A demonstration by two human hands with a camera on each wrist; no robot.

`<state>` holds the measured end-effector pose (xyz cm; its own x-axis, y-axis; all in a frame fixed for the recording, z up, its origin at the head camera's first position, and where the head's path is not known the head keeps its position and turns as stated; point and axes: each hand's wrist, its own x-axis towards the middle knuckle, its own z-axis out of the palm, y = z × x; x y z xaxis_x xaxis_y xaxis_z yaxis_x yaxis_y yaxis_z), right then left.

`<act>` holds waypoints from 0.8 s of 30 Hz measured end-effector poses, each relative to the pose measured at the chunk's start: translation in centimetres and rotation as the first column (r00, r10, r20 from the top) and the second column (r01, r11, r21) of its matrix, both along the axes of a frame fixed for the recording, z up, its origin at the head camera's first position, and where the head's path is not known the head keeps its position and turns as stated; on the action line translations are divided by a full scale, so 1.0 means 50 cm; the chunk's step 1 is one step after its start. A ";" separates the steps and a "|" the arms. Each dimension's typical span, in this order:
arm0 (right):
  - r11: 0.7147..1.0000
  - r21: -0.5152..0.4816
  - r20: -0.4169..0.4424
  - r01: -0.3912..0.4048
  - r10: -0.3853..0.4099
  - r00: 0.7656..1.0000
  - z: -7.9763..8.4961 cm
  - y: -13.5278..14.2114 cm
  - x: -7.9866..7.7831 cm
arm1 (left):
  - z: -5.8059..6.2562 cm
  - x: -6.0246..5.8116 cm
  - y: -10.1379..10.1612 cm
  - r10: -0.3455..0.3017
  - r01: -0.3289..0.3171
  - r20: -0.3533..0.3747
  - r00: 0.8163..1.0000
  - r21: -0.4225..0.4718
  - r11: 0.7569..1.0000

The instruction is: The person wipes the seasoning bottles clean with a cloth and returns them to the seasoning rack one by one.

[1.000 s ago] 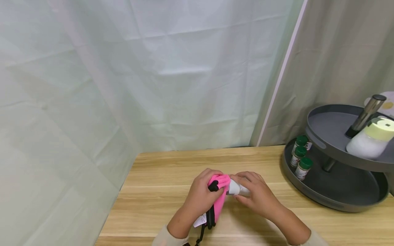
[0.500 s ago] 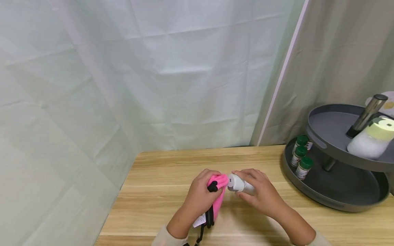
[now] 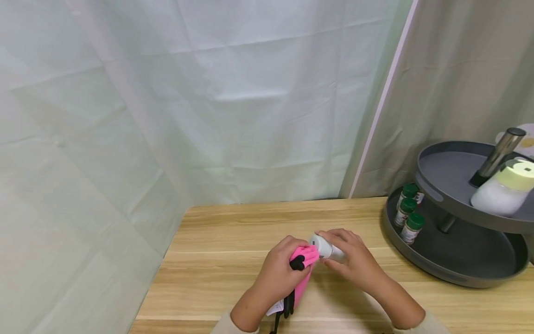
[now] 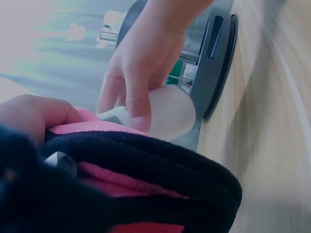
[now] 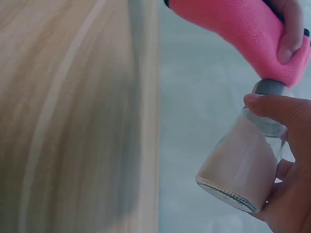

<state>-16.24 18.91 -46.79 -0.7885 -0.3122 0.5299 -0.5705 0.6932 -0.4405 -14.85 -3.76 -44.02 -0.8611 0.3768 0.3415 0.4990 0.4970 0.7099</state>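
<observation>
My left hand [image 3: 277,269] grips a folded pink cloth with black edging [image 3: 308,255], a white tag and a dark cord hanging below it. My right hand [image 3: 355,262] holds a clear glass shaker jar [image 5: 240,162] with a pale grey-white cap and white contents, tilted on its side. Thumb and fingers wrap round the jar near its neck. In the right wrist view the pink cloth [image 5: 243,34] touches the cap [image 5: 268,88]. Black-edged layers of the cloth [image 4: 146,150] fill the lower left wrist view.
At the right stands a two-tier dark grey round rack [image 3: 463,269]. Several green-capped spice jars [image 3: 412,228] sit on its lower tier. A pale yellow-topped white container [image 3: 502,188] and a metal cylinder [image 3: 498,155] are on the upper tier. Curtains hang behind the wooden table [image 3: 208,269].
The jar first drew away from the cloth and turned its cap into view. Then my left hand moved slightly right, bringing the cloth against the cap.
</observation>
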 end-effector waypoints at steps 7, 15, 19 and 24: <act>0.999 0.021 -0.021 -0.036 0.037 0.999 -0.010 -0.004 0.002 | 0.008 -0.005 0.000 -0.004 0.004 -0.003 1.000 0.010 1.000; 0.996 0.056 -0.006 -0.063 0.064 0.998 -0.005 -0.003 0.013 | 0.011 -0.016 -0.008 0.037 -0.037 -0.003 0.999 0.050 0.998; 0.997 0.045 0.016 -0.060 0.059 0.998 0.001 -0.002 0.019 | 0.011 -0.020 -0.014 0.054 -0.055 0.017 0.998 0.064 0.996; 0.995 -0.060 0.091 -0.083 0.088 0.992 0.011 -0.001 0.024 | 0.010 -0.024 -0.019 0.082 -0.082 0.004 0.997 0.098 0.992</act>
